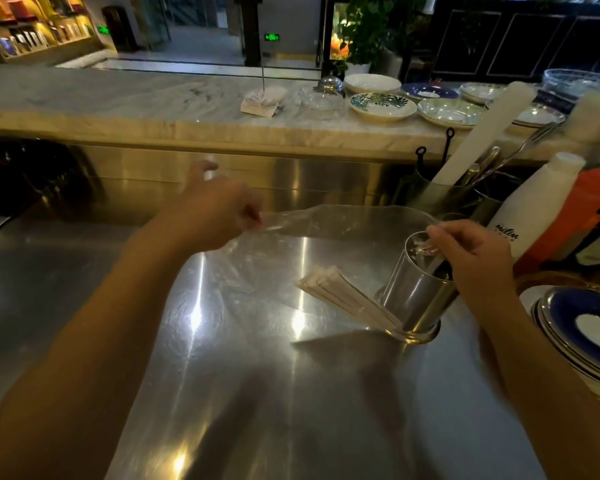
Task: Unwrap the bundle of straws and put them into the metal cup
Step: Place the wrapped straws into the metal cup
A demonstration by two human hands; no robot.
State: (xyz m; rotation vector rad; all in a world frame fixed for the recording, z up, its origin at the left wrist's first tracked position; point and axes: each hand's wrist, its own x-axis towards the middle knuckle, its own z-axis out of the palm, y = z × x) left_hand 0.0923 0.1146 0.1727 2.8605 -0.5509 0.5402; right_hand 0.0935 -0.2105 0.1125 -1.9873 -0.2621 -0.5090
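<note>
Straws [347, 299]: paper-sleeved bundle, lying flat on the steel table [222, 375], fanned slightly, long axis running from upper left down to lower right, lower ends touching the base of the metal cup [416, 292]. Cup standing upright, just right of the bundle; contents hard to make out — possibly a few items already inside.

Left hand [215, 216]: closed in a pinch on one end of the clear plastic wrap [326, 223], index finger extended. Right hand [475, 258]: closed in a pinch on the other end of the wrap, directly above the cup rim. Wrap stretched between both hands, hanging above the bundle and apart from it.

Judgement: unwrapping done, loading not yet done. Right hand nearer to both cup and bundle; bundle below and to the left of that hand. Likely next need — drop the wrap, gather the bundle along its long axis, stand it upright into the cup.

Surface: polished steel, strong glare, slippery for loose sleeves. Surroundings: marble counter [153, 98] behind with plates [381, 105], white bottle [534, 209] and utensil holder [440, 192] to the right, stacked plates [575, 327] at the right edge. Dim room.
</note>
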